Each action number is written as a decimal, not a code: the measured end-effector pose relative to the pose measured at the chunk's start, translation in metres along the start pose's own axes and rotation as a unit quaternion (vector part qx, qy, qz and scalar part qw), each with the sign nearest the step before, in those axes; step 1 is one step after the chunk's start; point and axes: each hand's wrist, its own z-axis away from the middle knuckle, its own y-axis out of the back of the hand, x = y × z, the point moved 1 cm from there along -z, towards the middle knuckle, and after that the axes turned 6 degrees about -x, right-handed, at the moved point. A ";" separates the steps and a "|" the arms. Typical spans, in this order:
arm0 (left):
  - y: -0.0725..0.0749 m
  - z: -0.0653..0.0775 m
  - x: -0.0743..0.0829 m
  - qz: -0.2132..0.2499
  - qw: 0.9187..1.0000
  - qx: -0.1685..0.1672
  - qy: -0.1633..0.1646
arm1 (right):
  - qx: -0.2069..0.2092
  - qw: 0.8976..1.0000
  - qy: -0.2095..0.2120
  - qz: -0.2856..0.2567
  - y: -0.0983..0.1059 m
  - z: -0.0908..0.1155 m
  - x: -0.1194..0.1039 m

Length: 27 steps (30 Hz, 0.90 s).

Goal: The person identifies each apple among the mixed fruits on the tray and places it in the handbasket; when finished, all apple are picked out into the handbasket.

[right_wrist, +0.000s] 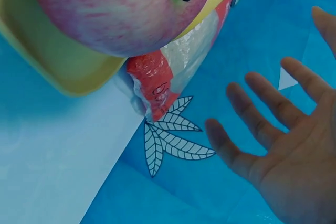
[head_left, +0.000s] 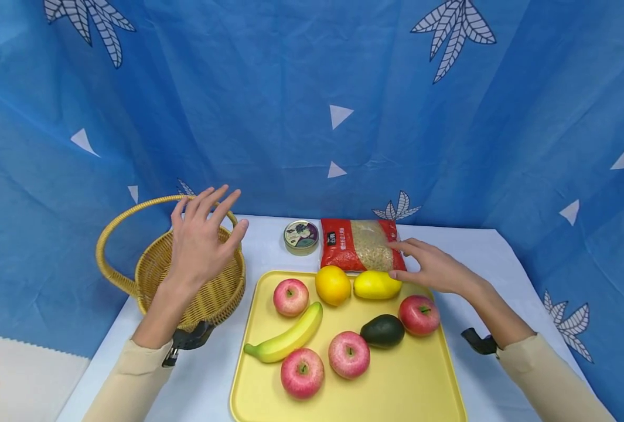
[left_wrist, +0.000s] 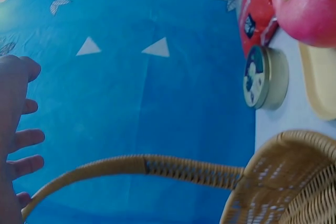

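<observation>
My left hand (head_left: 198, 243) is raised over the wicker basket (head_left: 153, 264), fingers spread and nothing in them. In the left wrist view its fingertips overlap the basket's handle (left_wrist: 173, 165). On the right, my right hand (head_left: 435, 266) hovers with fingers extended and holds nothing. It overlaps the right end of a red and clear bag of grains (head_left: 370, 249) and the tip of a yellow mango (head_left: 375, 285) in the head view. Close below that hand lies a red apple (head_left: 419, 315) on the yellow tray (head_left: 396, 392).
An orange (head_left: 333, 285), a banana (head_left: 287, 337), an avocado (head_left: 382, 331) and several apples (head_left: 302, 373) lie on the tray. Behind it stands a round tin (head_left: 301, 236) beside the bag. A blue curtain (head_left: 290, 117) hangs behind the white table (head_left: 206, 381).
</observation>
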 end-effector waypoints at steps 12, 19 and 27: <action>0.036 0.008 -0.027 0.022 0.997 0.072 0.023 | -0.062 0.994 0.031 -0.080 -0.001 0.015 0.015; 0.050 0.013 -0.048 0.040 0.994 0.097 0.043 | -0.089 0.987 0.036 -0.130 -0.009 0.022 0.020; 0.058 0.021 -0.069 0.057 0.988 0.131 0.067 | -0.106 0.983 0.046 -0.145 -0.011 0.028 0.024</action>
